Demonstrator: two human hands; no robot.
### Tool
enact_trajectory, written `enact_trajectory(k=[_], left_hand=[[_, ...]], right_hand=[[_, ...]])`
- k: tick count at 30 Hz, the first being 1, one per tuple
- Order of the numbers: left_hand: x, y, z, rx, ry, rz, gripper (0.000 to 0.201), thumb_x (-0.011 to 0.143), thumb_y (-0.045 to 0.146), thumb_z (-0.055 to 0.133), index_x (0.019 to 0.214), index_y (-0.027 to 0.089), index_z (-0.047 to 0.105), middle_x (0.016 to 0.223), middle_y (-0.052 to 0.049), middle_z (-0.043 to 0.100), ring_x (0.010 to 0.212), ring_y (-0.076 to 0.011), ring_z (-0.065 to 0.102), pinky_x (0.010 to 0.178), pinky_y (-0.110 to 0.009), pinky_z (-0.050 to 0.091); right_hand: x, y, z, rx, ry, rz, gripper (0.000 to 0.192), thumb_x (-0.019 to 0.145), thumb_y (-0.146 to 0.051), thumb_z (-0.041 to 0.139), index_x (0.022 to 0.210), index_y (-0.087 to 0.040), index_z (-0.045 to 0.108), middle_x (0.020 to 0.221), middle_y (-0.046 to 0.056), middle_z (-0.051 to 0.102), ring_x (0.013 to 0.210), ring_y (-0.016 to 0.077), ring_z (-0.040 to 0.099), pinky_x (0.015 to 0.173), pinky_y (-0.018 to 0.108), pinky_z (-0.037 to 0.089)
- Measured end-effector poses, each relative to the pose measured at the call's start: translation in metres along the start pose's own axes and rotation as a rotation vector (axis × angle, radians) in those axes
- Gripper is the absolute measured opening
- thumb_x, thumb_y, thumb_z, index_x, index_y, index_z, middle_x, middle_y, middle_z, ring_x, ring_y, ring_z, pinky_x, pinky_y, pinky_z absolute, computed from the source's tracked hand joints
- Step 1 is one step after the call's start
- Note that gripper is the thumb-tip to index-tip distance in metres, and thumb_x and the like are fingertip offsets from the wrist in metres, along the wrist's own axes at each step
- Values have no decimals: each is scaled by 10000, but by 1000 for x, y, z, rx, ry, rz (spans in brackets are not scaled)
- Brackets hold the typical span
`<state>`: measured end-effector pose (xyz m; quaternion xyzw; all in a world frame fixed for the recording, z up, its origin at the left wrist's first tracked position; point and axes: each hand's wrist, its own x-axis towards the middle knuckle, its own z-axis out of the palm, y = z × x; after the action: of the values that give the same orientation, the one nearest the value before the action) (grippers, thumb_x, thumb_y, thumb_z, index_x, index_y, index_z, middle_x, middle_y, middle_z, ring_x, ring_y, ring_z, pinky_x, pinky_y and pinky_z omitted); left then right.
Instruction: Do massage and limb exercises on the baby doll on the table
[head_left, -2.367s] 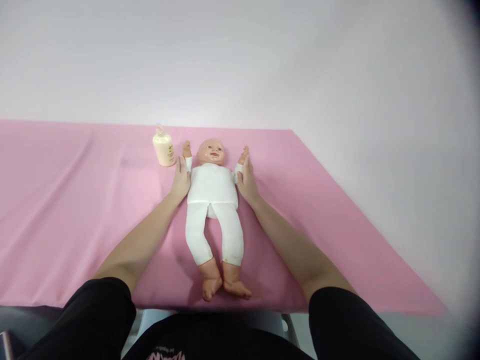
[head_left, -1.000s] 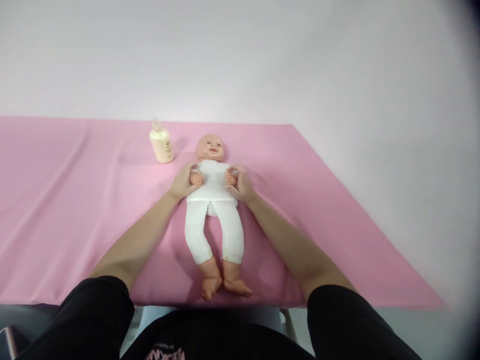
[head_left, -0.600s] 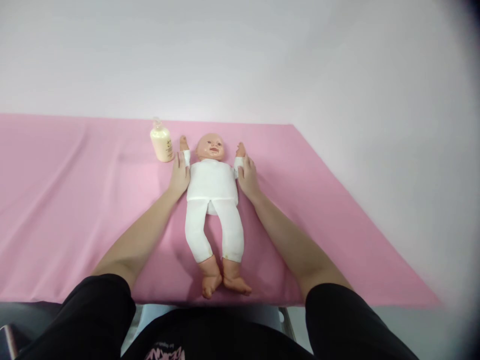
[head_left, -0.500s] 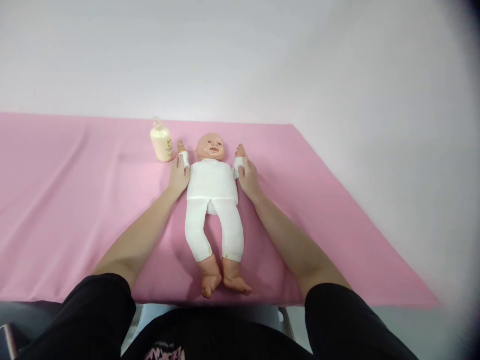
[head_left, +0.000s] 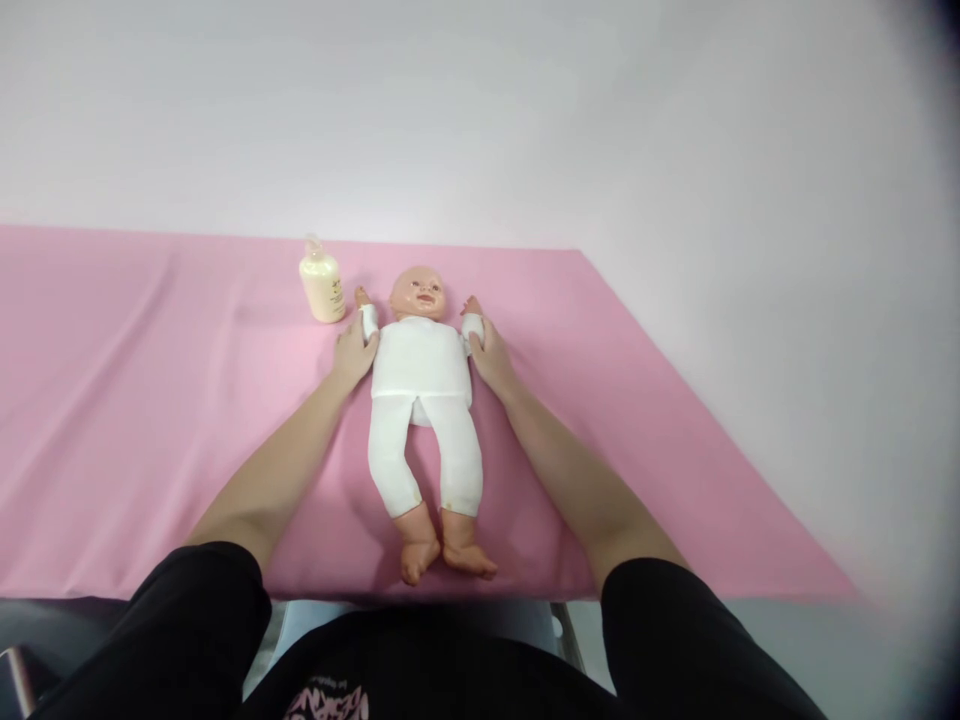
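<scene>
Pink cloth (head_left: 187, 400) bears doll (head_left: 421, 360), faceup, mid-scene, head far. L hand (head_left: 352, 352) & R hand (head_left: 491, 358) loosely grasp its arms (head_left: 472, 325), fingertips partly hid, seemingly to steady them outspread; bottle (head_left: 323, 291) stands far left, nr doll.

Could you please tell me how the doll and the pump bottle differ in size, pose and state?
The doll lies on its back; the pump bottle stands upright. The doll is much larger than the pump bottle. The left hand and right hand hold the doll's arms; neither holds the pump bottle. Both things rest on the pink cloth.
</scene>
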<state>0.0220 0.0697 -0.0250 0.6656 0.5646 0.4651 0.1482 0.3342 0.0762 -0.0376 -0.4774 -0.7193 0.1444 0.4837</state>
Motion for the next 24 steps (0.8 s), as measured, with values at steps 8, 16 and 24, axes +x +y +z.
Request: enact_trajectory(k=[8,16,24], left_hand=[[-3,14,-5,-205,124,181,907,759,549,807,1478,190,386,1279,-170,557,1142,-315,580,992,-479,484],[-22,27,-20,-21,-135,525,381,747,460,813,993,228,637,1093,-104,653,1092,-299,604,1039,-464,457],[-21,3,-36,-577,303,-67,530,692,350,887,1100,231,571,1109,-77,624,1073,-240,641,985,-369,500]], right_hand=[[-9,-28,-6,20,45,-135,794,857,-514,662,1513,-201,340,1395,190,584,1279,339,584,1130,545,462],[-22,-59,-12,-100,-166,-457,442,782,-387,626,1193,-228,613,1122,118,694,1085,321,637,1033,544,494],[-24,-31,-41,74,202,-44,404,853,-424,607,1184,-197,563,1208,143,648,1161,276,614,1088,485,471]])
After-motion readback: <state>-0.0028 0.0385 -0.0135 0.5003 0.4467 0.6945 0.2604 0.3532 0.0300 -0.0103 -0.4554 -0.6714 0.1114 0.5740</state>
